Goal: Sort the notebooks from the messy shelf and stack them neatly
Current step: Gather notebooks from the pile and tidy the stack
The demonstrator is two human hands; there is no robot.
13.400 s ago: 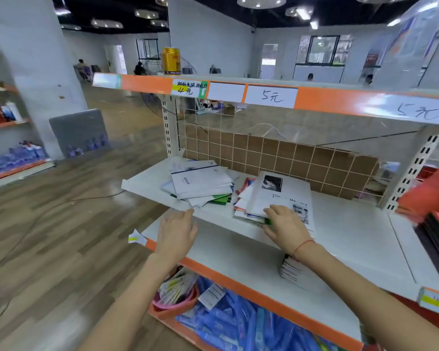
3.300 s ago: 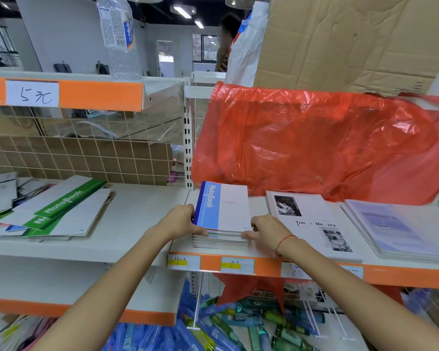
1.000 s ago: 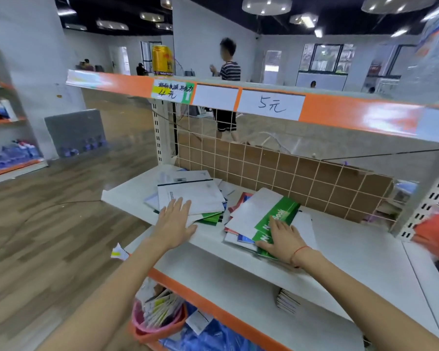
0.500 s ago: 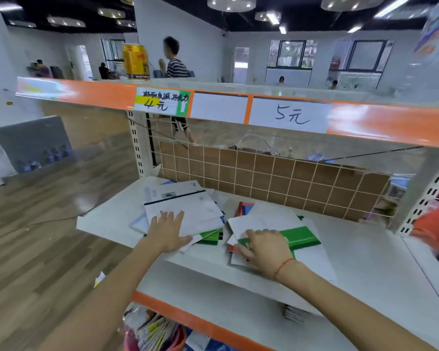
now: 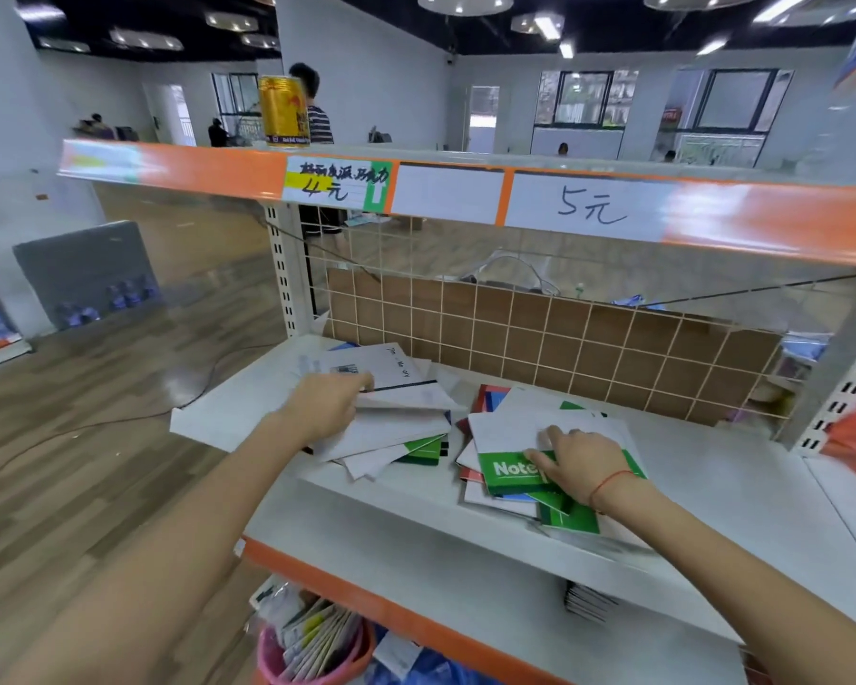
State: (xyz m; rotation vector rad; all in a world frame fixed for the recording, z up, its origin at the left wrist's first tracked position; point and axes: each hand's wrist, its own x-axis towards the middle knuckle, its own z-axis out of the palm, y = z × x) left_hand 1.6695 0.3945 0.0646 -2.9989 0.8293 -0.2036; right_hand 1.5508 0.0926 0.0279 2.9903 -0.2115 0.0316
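Now the left hand (image 5: pixel 324 405) has slid from resting flat on the left pile (image 5: pixel 391 422) to lifting its top white notebooks, fingers curled under them. The right hand (image 5: pixel 581 462), fingers spread, presses the green notebook (image 5: pixel 510 471), now squared on the right pile on the near white shelf (image 5: pixel 712 491). Sorting here is barely begun.

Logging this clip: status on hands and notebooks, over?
Left hand grips the white notebook pile. Right hand rests on the green notebook. Both piles messy, nothing blocking.
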